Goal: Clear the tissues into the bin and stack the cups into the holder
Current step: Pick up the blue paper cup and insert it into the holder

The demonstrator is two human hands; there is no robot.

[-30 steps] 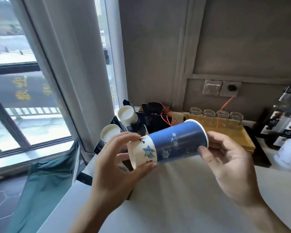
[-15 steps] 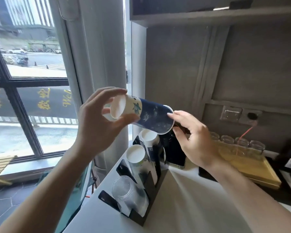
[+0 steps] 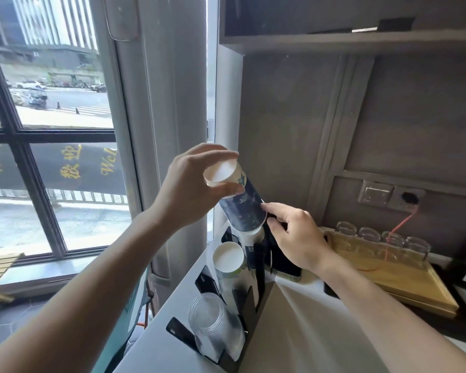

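Head view looks down on a white bench [image 3: 320, 327] beside a large window. The left hand [image 3: 189, 195] grips a blue paper cup [image 3: 242, 208] upside down by its white base end, thumb below and fingers [image 3: 215, 152] curled over the top, so the cup tilts with its open mouth pointing down and to the right. That mouth sits just over the top of a white cup stack [image 3: 249, 238] in the rear slot of a black cup holder [image 3: 242, 300] at the bench's left edge; whether the blue cup already touches the stack cannot be told. The right hand [image 3: 299, 238] rests its fingertips against the blue cup's rim on the right side, fingers loosely bent and closed on nothing.

In the holder's middle slot leans a second stack of paper cups [image 3: 229, 262] with a white base facing the camera, and in the front slot lies a stack of clear plastic cups [image 3: 213, 321]. Farther right, a wooden tray [image 3: 404, 281] carries a row of small glasses [image 3: 382, 238] along its back edge.
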